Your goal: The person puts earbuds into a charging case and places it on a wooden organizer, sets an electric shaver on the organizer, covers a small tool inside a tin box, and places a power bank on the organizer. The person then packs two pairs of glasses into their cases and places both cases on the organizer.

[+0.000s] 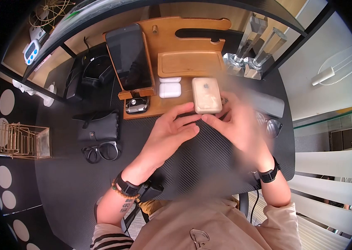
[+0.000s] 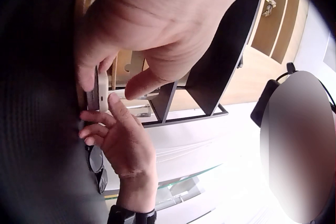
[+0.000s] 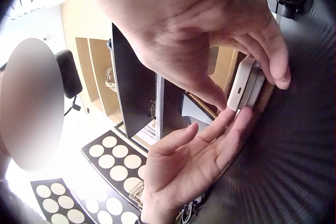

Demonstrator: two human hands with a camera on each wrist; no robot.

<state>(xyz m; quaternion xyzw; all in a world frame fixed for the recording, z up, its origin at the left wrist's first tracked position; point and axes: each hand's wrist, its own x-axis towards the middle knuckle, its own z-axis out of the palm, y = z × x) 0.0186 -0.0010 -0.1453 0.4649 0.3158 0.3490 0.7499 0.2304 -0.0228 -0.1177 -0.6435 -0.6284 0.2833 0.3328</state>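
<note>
A white battery pack (image 1: 206, 96) with an apple logo lies face up at the front right of a wooden desk stand (image 1: 190, 64). My right hand (image 1: 236, 121) holds it from the right, thumb at the near corner and fingers along the side. A grey layer shows beneath the white shell (image 3: 240, 85) in the right wrist view, as does a small port on the end. My left hand (image 1: 169, 131) has its fingers extended, fingertips right at the pack's near left edge. Left of the pack on the stand sits a white earbud case (image 1: 170, 90).
The stand also bears an upright phone (image 1: 129, 54) and a black key fob (image 1: 137, 105). Sunglasses (image 1: 273, 127) and a grey case (image 1: 267, 104) lie to the right. On the left are a black pouch (image 1: 99, 129), eyeglasses (image 1: 107, 151) and a wire basket (image 1: 26, 141). Crystal trophies (image 1: 267, 48) stand behind.
</note>
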